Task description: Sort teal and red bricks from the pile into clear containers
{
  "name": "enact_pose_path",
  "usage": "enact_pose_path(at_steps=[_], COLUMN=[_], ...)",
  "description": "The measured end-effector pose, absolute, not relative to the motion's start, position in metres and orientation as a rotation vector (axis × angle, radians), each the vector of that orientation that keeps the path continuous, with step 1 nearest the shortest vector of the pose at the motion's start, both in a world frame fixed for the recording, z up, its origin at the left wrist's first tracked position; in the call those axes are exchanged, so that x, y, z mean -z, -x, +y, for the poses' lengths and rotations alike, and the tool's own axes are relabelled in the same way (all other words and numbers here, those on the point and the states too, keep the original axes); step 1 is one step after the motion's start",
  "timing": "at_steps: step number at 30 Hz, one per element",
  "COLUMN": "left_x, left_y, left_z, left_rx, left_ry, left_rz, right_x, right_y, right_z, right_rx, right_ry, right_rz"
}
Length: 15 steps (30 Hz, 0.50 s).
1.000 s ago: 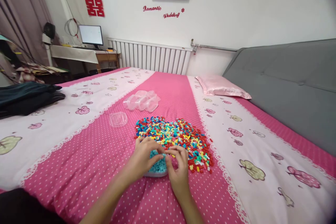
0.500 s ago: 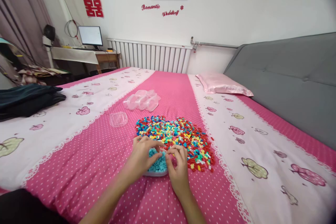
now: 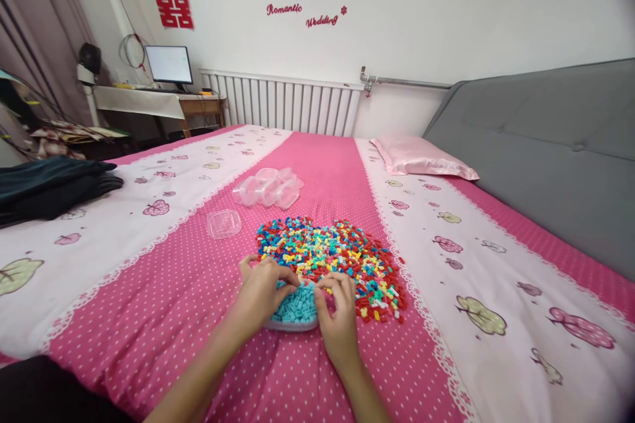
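A clear plastic container [image 3: 292,327] full of small light-blue toy bricks [image 3: 297,306] sits on the bed in front of me. My left hand [image 3: 262,291] reaches over its left side, thumb and fingertips pinched together above the bricks; whatever they hold is hidden. At the right edge of the container, my right hand [image 3: 340,310] curls its thumb and fingers onto the rim. Just beyond both hands spreads a pile of mixed toy bricks [image 3: 357,258] in red, yellow, blue, green and white.
Left of the pile lies a clear lid or shallow box [image 3: 224,224]. Several joined-looking clear containers [image 3: 268,188] stand behind it. A pink pillow [image 3: 421,157] rests near the grey headboard [image 3: 540,145], and dark clothing [image 3: 49,188] lies at the far left.
My left hand has shifted slightly left and back from the middle of the container, uncovering more light-blue bricks. My right hand stays at the rim.
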State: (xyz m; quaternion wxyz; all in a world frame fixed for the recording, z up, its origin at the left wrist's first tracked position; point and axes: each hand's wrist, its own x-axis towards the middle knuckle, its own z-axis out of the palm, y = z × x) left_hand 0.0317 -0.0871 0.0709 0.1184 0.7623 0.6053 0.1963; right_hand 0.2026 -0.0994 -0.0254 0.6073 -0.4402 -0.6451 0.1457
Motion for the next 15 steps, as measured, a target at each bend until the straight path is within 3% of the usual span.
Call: enact_pose_path(at_steps=[15], left_x=[-0.0739], left_y=[-0.0296], left_z=[-0.0947], left_rx=[-0.544], left_ry=[-2.315], left_rz=[1.805], right_x=[0.0255], right_y=[-0.2035], right_z=[-0.0992], right_rx=[-0.325], right_ry=[1.023], right_rz=[-1.504])
